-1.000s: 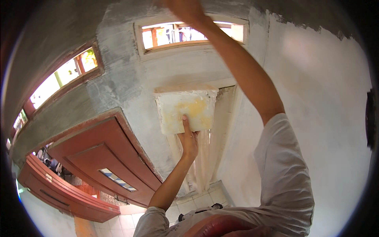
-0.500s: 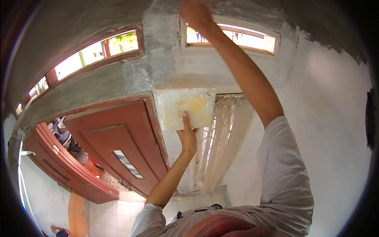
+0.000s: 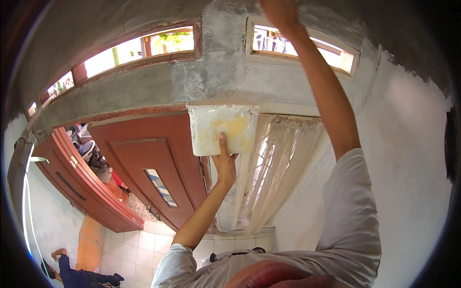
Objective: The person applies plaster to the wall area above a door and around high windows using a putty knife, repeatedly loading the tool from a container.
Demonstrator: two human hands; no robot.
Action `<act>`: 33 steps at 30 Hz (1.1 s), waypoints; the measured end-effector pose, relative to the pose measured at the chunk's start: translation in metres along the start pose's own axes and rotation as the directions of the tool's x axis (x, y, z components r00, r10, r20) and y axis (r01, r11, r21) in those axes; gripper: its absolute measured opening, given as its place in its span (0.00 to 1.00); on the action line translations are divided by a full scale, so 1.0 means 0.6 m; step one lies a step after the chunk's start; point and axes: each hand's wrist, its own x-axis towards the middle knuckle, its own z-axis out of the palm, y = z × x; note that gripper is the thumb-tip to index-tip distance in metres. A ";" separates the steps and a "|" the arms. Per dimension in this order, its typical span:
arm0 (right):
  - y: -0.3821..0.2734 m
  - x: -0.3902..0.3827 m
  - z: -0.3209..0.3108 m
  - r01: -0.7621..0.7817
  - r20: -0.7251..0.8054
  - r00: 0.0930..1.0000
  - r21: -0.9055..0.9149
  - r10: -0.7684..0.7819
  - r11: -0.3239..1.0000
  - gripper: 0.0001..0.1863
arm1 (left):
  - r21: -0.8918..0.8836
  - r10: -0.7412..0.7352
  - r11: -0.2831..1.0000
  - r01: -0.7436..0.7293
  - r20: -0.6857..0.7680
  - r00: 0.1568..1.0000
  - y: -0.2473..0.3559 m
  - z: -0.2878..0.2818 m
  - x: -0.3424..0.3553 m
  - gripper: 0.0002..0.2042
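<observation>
My left hand (image 3: 224,165) holds up a squarish white container (image 3: 224,126), its thumb pressed on the near side and its other fingers mostly hidden underneath. Yellow stains and pale smears cover that side, and its rim is crusted; what lies inside does not show. My right hand (image 3: 281,13) is raised high by the patchy grey wall (image 3: 223,72), over the upper left part of the right transom window (image 3: 302,45). It is blurred and cut by the top edge, so its fingers and anything in them cannot be made out.
A reddish-brown door (image 3: 144,158) stands ajar at left, under a long transom window (image 3: 129,53). Sheer curtains (image 3: 276,163) hang behind the container. A pale wall (image 3: 403,158) rises at right. At lower left, a person in dark clothes (image 3: 79,273) is low on the tiled floor (image 3: 141,252).
The view has turned, so windows, door and curtain sit farther right. My right hand appears farther right too. The container stays in my left hand. More of the person at lower left shows.
</observation>
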 end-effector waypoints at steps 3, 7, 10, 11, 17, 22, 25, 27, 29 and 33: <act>0.080 -0.001 0.048 0.044 -0.035 0.998 -0.202 -0.052 0.978 0.34 | -0.027 -0.006 1.000 0.008 0.059 0.998 -0.008 0.021 -0.006 0.37; -0.036 -0.110 0.093 0.491 -0.068 0.859 -0.175 -0.508 0.853 0.31 | -0.010 -0.026 1.000 0.026 0.017 1.000 -0.004 -0.004 -0.014 0.37; -0.095 -0.218 0.076 0.661 0.053 0.750 -0.089 -0.660 0.745 0.12 | 0.035 -0.033 0.999 0.033 0.019 0.999 -0.021 -0.030 -0.032 0.37; -0.110 -0.246 0.054 0.646 0.124 0.757 0.010 -0.642 0.763 0.14 | 0.037 -0.042 0.998 0.042 0.016 0.999 -0.031 -0.046 -0.038 0.37; -0.102 -0.399 -0.119 -0.459 0.501 0.843 0.478 0.197 0.749 0.11 | -0.137 -0.177 0.973 0.185 0.072 0.982 -0.103 -0.137 -0.086 0.41; -0.127 -0.604 -0.255 -0.916 0.802 0.321 0.398 0.504 -0.050 0.12 | -0.184 -0.383 0.902 0.391 0.080 0.920 -0.132 -0.214 -0.154 0.41; -0.145 -0.710 -0.339 -0.908 0.823 0.182 0.351 0.538 -0.230 0.14 | -0.089 -0.470 0.878 0.471 0.026 0.882 -0.170 -0.241 -0.195 0.43; -0.174 -0.744 -0.395 -0.919 0.805 0.059 0.274 0.590 -0.283 0.13 | -0.179 -0.600 0.761 0.623 0.170 0.782 -0.224 -0.285 -0.222 0.45; -0.190 -0.772 -0.445 -0.969 0.774 -0.049 0.115 0.632 -0.217 0.13 | -0.206 -0.693 0.679 0.705 0.138 0.707 -0.270 -0.299 -0.248 0.46; -0.222 -0.781 -0.512 -0.987 0.699 0.025 -0.097 0.715 0.129 0.11 | -0.223 -0.788 0.529 0.819 0.230 0.571 -0.323 -0.276 -0.303 0.48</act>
